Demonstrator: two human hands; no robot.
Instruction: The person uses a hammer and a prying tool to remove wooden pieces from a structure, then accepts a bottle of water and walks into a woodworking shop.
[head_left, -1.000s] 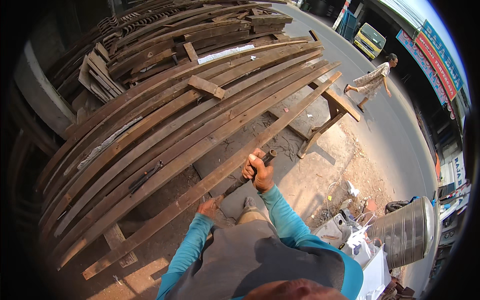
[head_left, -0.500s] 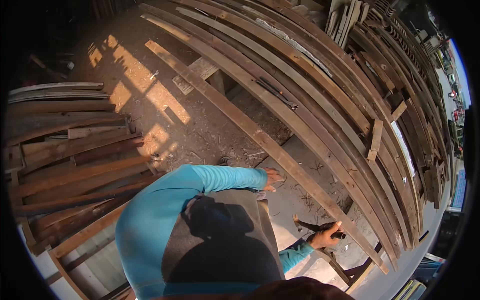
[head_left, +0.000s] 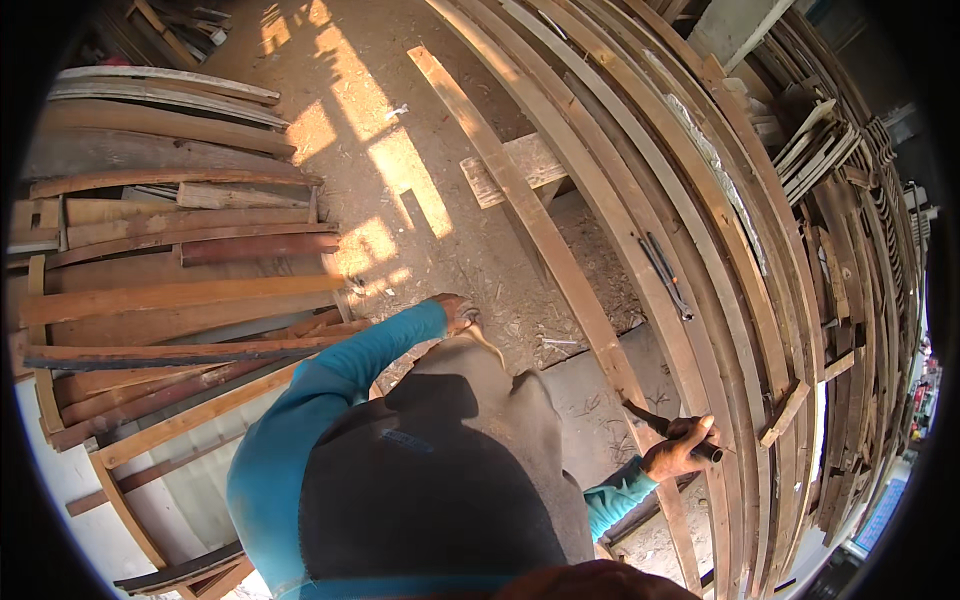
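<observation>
My right hand (head_left: 680, 450) is wrapped round the dark tubular handle of a hammer (head_left: 648, 418). The handle's round end sticks out to the right of my fist, and the head lies over a long wooden plank (head_left: 540, 220). At the upper edge of a dark grey apron (head_left: 440, 480) on my body is my left hand (head_left: 455, 312), bent downward. Beside its fingers runs a tan curved strip (head_left: 487, 343); the fingertips are partly hidden, so whether they grip it cannot be made out.
Long planks (head_left: 640, 200) run side by side on the right, with dark-and-orange-handled pincers (head_left: 665, 277) lying on them. A short wood block (head_left: 785, 414) rests across the planks farther right. Stacked boards (head_left: 180, 245) fill the left. Wood chips litter the sunlit floor (head_left: 410, 170).
My left hand has drawn back leftward from above the grey surface to the apron's edge. The hammer in my right hand has shifted right relative to the long plank. The whole view has turned.
</observation>
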